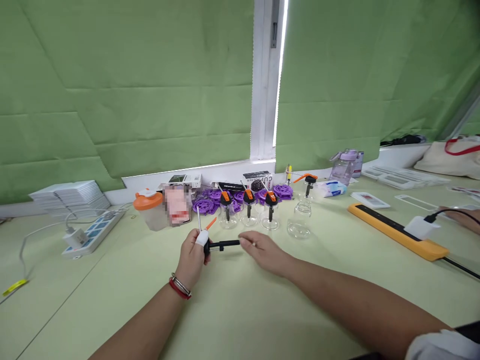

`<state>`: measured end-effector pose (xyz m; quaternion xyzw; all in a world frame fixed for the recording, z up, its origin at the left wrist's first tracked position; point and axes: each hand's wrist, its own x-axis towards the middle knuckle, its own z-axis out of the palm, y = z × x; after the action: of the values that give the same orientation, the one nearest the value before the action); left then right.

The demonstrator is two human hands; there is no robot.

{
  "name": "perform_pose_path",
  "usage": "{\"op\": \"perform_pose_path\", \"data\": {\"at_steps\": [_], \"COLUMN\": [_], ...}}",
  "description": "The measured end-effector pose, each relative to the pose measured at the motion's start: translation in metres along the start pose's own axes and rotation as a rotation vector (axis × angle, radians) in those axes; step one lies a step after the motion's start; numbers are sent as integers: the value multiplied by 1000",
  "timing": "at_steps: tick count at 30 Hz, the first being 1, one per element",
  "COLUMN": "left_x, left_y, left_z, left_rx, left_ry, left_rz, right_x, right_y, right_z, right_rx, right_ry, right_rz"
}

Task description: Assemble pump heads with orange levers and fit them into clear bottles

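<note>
Gripping black pump sprayer [221, 245], both hands, left [193, 257], right [264, 250], box [258, 180] lettering blurred

- Black pump stem [224, 245] with orange trigger [211, 223] in the grip.
- Purple discs [204, 204] beyond it.
- Pale green surface [240, 300] beneath.
- Red bracelet [179, 289] just behind.

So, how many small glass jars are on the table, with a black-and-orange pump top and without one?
Jars with pump top: 3
Jars without top: 1
Total: 4
The left hand holds one more loose pump top; the right hand touches it.
</note>
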<state>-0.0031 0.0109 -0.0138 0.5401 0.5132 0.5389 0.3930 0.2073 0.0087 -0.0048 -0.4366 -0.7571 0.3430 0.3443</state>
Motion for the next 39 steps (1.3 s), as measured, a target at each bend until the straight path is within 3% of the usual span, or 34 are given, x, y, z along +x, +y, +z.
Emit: {"op": "perform_pose_path", "data": {"at_steps": [1,3,7,9,13,15,17,20,24,29,32,39], "left_x": [-2,-6,-6,-6,-7,-8,-9,-10,-7,-3,-1,-1], "left_y": [2,5,3,1,0,1,3,5,1,-12,-17,-22], "left_z": [0,-1,-2,-3,-5,-6,-7,-6,2,13,14,14], "left_rx": [22,43,9,102,403,473,512,530,409,159,77,99], "left_ry": [-10,-32,-52,-16,-7,20,101,171,74,-111,-159,-153], "left_rz": [26,66,126,265,685,766,710,474,93,-274,-320,-262], "right_x": [6,15,20,18,13,10,8,6,11,23,27,30], "right_y": [-4,-8,-9,-8,-9,-11,-14,-13,4,36,50,65], "right_z": [10,23,23,17,6,3,1,2,7,14,17,24], "right_rx": [121,318,491,528,616,596,531,443,281,13,-51,-52], "right_ry": [-102,-162,-164,-157,-191,-212,-189,-82,39,51,50,31], "right_rz": [110,250,289,277,227,186,121,49,67,101,128,137]}}
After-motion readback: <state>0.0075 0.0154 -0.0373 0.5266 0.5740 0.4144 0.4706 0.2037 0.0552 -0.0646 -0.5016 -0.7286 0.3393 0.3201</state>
